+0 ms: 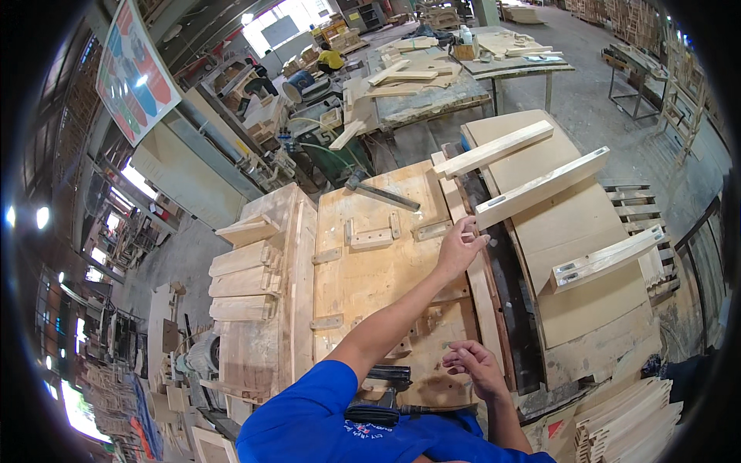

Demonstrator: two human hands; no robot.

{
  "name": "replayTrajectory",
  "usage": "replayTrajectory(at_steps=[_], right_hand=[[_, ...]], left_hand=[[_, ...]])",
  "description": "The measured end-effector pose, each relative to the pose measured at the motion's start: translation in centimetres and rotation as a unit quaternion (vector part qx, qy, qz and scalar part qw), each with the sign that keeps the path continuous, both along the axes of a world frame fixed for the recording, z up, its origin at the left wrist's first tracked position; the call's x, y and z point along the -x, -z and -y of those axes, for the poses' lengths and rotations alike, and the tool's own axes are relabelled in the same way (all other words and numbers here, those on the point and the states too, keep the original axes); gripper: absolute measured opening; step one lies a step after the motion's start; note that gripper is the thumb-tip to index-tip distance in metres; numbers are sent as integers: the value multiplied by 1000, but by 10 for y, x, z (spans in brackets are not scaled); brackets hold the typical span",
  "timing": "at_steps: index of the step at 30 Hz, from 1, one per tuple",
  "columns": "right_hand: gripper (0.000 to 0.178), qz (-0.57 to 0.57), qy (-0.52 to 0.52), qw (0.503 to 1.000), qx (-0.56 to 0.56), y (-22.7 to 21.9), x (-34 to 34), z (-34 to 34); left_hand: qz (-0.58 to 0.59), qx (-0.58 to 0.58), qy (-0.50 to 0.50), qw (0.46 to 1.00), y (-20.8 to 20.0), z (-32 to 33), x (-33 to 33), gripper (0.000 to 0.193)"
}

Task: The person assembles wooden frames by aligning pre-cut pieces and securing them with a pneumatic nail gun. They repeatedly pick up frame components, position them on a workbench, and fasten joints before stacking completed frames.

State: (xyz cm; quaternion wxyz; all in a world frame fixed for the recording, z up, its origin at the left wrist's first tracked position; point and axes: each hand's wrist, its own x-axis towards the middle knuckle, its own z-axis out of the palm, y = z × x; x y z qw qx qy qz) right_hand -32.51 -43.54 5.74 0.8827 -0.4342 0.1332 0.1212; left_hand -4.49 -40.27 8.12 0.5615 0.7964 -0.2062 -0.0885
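Observation:
My left hand [461,245] reaches over the right edge of a plywood work board [386,270], its thumb and fingers apart. It is beside the near end of a squared wooden bar [544,187]; whether it touches the bar is unclear. Closer to my body, my right hand [477,366] hovers over the board with curled fingers; a tiny thing may be between its fingertips. Small wooden blocks [370,238] are fixed on the board. A hammer [386,194] with a dark handle lies at its far side. A black tool [386,376] rests near my waist, partly hidden.
More bars [498,149] and a slotted bar [606,258] lie on the cardboard-covered surface [571,309] at right. Short wooden pieces [243,284] are stacked at left. Slotted slats [629,420] sit at lower right. A person [330,59] in yellow is far back.

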Motion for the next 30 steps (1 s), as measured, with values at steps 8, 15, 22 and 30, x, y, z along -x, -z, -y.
replayTrajectory(at_steps=[8,15,22,30], right_hand=[[32,12,-32,999,-5,5,-15,11],[37,4,15,1000,-2,-11,-37,10],[61,87,193,977,-24,-40,-97,12],[32,86,164,979,83,-27,-131,-34]], left_hand=[[38,23,-29,999,-2,18,-11,36],[139,-76,-28,987,-16,-31,8,28],[207,-60,-52,975,-27,-176,81,31],[358,-130,-81,921,-25,-291,160,35]])
